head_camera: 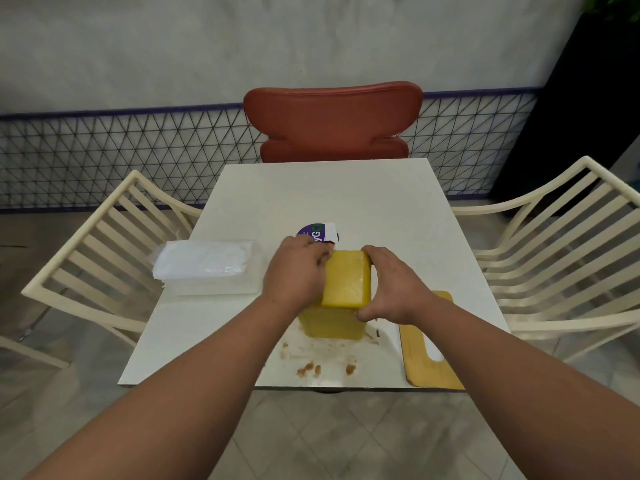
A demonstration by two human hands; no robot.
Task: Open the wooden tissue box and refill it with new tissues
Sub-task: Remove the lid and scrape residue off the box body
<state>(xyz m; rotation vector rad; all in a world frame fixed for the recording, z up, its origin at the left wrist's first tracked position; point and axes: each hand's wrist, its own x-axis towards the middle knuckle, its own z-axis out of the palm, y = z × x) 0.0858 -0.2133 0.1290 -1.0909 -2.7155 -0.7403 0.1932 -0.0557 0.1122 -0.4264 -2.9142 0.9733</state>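
Wooden tissue box (pixel 343 289) stood upright near the tabletop's (pixel 381 202) front edge; left hand (pixel 294 271) and right hand (pixel 391 289) both grasped its sides.

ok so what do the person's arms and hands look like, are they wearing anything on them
Both forearms are bare right up to the bottom edge of the picture: no sleeves show. The left hand and the right hand wear no gloves, and no watch, bracelet or ring can be seen on the wrists or fingers. No tattoos or other markings can be made out. Anything worn above the forearms is out of frame.
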